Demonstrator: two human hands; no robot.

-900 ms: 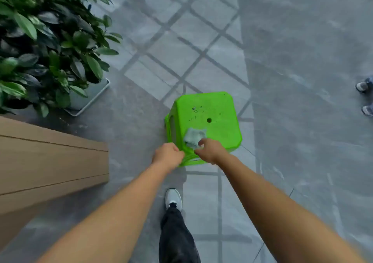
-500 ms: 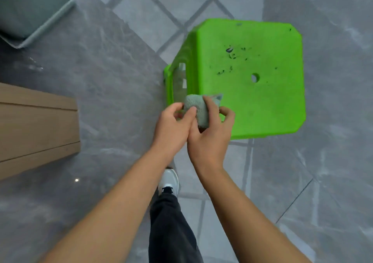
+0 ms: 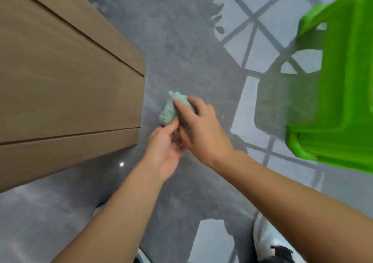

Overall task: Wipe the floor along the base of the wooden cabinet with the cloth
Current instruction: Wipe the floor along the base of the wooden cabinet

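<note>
A pale green cloth [image 3: 169, 111], bunched into a wad, is held between both hands just above the grey floor [image 3: 177, 47]. My right hand [image 3: 198, 125] grips it from the right with the index finger lying over its top. My left hand [image 3: 164, 151] pinches its lower end from below. The wooden cabinet [image 3: 66, 77] fills the left side of the view, and its lower corner is a short way left of the cloth. Whether the cloth touches the floor I cannot tell.
A bright green plastic stool [image 3: 341, 93] stands on the floor at the right, close to my right arm. My white shoes [image 3: 264, 240] show at the bottom edge. Dark grey floor runs between cabinet and stool.
Both hands have lifted the cloth off the stool and carried it left and down to the floor beside the cabinet. The view has dropped much closer to the floor; the planter is out of view.
</note>
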